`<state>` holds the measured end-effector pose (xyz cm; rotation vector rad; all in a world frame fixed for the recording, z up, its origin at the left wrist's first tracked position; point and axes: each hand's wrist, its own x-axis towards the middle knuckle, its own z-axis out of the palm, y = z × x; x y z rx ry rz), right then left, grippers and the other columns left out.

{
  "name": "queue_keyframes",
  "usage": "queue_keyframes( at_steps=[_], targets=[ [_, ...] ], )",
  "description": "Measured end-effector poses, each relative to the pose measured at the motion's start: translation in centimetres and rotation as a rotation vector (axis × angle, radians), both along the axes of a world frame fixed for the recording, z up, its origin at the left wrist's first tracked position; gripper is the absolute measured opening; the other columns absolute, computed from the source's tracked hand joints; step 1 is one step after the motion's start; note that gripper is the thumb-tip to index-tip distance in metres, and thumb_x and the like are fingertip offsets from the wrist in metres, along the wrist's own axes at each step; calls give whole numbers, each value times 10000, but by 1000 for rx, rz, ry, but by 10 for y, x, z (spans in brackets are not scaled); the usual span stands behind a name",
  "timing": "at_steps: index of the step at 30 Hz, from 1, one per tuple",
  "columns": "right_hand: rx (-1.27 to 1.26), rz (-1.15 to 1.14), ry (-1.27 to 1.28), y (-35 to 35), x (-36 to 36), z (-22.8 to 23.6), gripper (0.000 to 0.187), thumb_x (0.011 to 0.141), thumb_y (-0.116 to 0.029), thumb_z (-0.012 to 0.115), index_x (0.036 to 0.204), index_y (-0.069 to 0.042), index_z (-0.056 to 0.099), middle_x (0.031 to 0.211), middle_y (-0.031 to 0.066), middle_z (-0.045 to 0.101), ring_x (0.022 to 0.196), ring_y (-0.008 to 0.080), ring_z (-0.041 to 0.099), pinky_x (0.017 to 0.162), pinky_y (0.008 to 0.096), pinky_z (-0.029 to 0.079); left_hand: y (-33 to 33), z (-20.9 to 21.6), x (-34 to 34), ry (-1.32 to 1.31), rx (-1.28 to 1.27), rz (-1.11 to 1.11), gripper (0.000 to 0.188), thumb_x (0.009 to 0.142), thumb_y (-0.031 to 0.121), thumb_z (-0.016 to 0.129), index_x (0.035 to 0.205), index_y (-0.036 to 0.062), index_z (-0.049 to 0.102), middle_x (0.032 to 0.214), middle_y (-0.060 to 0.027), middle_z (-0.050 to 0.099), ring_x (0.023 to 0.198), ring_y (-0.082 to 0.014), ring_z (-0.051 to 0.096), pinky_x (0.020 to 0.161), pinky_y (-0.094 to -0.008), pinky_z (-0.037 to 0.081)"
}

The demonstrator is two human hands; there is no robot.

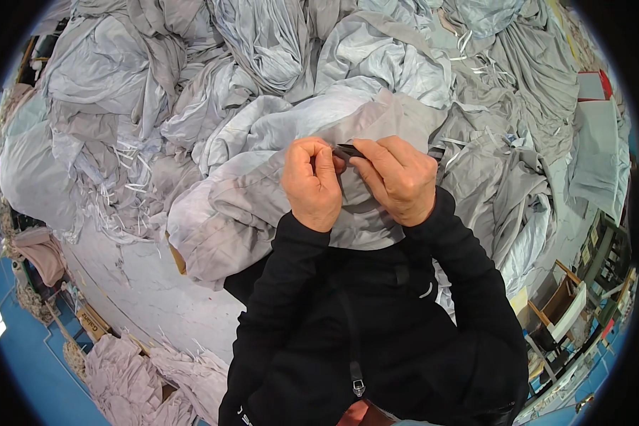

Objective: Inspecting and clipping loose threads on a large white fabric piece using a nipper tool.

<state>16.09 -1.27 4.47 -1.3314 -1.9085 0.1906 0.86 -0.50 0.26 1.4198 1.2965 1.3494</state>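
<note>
Both my hands are close together over a pile of grey fabric [245,231] that lies across my lap and the table edge. With fingers curled, my left hand [312,186] pinches a bit of the grey cloth. My right hand [397,177] is closed round a slim dark pointed tool [349,150], which looks like thread snips, though its full shape is hidden by the fingers. The tool's tip points left, right at the left fingertips. Its other end pokes out beyond the right hand.
Heaped grey and pale blue cloth [263,50] covers the far side of the white table [149,284], with white ties [131,167] among it. A wooden chair [557,302] stands at the right. More pinkish-grey cloth [124,376] lies at the lower left, beside a cardboard box [92,323].
</note>
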Motion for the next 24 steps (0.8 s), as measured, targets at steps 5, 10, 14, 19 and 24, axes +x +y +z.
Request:
queue_keyframes(
  at_steps=[5, 10, 14, 19, 24],
  targets=[
    [6, 21, -87, 1, -1, 2, 294, 747, -77, 807, 1025, -58, 712, 785, 53, 623, 616, 220, 627, 530, 318, 490, 0, -3, 1, -42, 8, 14, 100, 971, -32, 554, 894, 5, 502, 891, -84, 584, 611, -120, 604, 551, -256, 504],
    [2, 15, -127, -1, -3, 4, 307, 738, -85, 807, 1030, -68, 712, 785, 41, 610, 628, 211, 626, 537, 312, 494, 0, -4, 1, -59, -12, 12, 102, 972, -30, 555, 894, 5, 499, 879, -77, 576, 604, -111, 582, 547, -253, 497],
    [-2, -2, -150, -2, -5, 5, 316, 739, -95, 803, 1039, -68, 705, 786, 35, 604, 631, 207, 622, 538, 311, 494, 0, -5, 0, -72, -12, 2, 100, 976, -26, 551, 897, 4, 498, 867, -72, 567, 604, -108, 570, 547, -250, 491],
    [-2, -13, -177, -1, -7, 3, 328, 734, -92, 799, 1046, -69, 700, 783, 32, 598, 637, 202, 620, 540, 310, 495, -1, -7, 0, -84, -5, 0, 101, 976, -18, 555, 896, 6, 498, 861, -71, 564, 603, -108, 566, 543, -252, 485],
    [13, -28, -175, -1, -8, -2, 307, 729, -89, 799, 1019, -70, 702, 774, 23, 595, 648, 194, 621, 538, 309, 493, -1, -8, 1, -64, 20, 3, 101, 971, -17, 561, 894, 6, 501, 862, -72, 564, 600, -110, 567, 539, -253, 481]
  ],
)
